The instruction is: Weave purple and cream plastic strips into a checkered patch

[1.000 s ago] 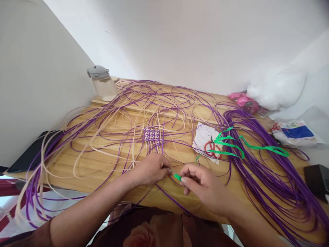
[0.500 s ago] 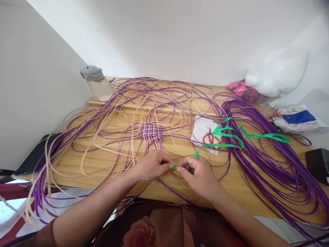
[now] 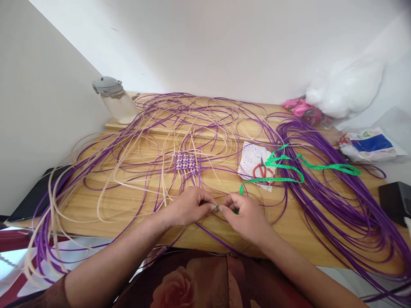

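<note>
A green measuring tape (image 3: 284,164) winds across the table, and its near end runs into my hands. My left hand (image 3: 191,207) pinches the tape's end between thumb and forefinger. Close beside it, my right hand (image 3: 244,217) pinches the same short piece, so only a bit of green shows between the fingertips. Just beyond my left hand lies a small woven square of purple and cream cords (image 3: 186,162), with long loose strands spreading from its edges. Red-handled scissors (image 3: 263,172) rest partly under the tape on a sheet of written paper (image 3: 252,159).
A thick bundle of purple cord (image 3: 334,201) covers the right side. Tangled strands spread along the back and hang over the left edge. A grey-lidded jar (image 3: 117,102) stands at the back left. Plastic bags (image 3: 346,92) and a black box (image 3: 395,202) are at the right.
My fingertips have drawn slightly closer together, leaving less green tape showing between them. My right hand has shifted a little left. The view has moved slightly.
</note>
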`<state>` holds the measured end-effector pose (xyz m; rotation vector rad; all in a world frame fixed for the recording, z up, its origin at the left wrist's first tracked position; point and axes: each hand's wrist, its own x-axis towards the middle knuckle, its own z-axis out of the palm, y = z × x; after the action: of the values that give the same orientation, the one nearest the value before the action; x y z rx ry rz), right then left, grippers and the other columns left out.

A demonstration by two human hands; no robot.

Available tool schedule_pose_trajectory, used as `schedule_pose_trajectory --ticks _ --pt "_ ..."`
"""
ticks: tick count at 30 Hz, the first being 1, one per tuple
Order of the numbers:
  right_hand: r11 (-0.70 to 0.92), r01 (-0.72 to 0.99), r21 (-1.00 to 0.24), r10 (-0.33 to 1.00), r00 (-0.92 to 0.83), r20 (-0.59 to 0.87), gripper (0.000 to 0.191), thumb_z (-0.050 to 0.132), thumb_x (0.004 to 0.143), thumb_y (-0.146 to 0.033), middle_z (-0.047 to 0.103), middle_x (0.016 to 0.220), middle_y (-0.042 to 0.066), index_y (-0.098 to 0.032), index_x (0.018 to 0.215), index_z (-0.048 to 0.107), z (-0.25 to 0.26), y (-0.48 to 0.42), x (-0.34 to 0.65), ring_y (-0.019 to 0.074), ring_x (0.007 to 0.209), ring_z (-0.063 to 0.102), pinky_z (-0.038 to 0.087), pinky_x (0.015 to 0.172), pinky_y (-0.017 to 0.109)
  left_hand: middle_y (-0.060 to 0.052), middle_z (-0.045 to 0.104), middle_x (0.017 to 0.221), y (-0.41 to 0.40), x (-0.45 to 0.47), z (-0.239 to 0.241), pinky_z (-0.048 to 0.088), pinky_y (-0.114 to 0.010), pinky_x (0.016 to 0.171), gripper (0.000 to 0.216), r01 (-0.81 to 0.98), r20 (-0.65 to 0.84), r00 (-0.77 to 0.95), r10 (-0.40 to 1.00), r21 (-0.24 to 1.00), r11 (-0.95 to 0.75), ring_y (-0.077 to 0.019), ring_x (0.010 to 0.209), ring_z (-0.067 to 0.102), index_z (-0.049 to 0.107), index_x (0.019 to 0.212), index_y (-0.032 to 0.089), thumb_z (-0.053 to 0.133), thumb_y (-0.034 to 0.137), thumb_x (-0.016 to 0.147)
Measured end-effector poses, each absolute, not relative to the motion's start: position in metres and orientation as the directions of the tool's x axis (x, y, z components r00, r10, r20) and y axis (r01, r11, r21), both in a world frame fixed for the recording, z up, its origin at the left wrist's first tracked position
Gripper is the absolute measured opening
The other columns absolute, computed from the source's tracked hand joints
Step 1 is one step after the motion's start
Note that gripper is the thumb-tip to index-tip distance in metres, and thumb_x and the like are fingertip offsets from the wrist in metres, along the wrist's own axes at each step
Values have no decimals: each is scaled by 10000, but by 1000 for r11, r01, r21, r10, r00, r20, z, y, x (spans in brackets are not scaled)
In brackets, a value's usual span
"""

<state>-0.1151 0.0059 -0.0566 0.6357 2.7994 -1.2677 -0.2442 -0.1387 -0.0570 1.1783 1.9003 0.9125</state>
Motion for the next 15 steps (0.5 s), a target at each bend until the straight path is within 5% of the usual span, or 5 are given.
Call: schedule_pose_trajectory --ticks 15 --pt "588 319 -743 349 -929 -122 139 567 791 -299 682 689 -2 -192 721 620 -63 7 -114 132 614 599 377 535 219 -6 653 671 -138 -243 -60 361 -211 575 301 421 -190 -320 928 849 319 -116 629 528 729 816 142 528 365 849"
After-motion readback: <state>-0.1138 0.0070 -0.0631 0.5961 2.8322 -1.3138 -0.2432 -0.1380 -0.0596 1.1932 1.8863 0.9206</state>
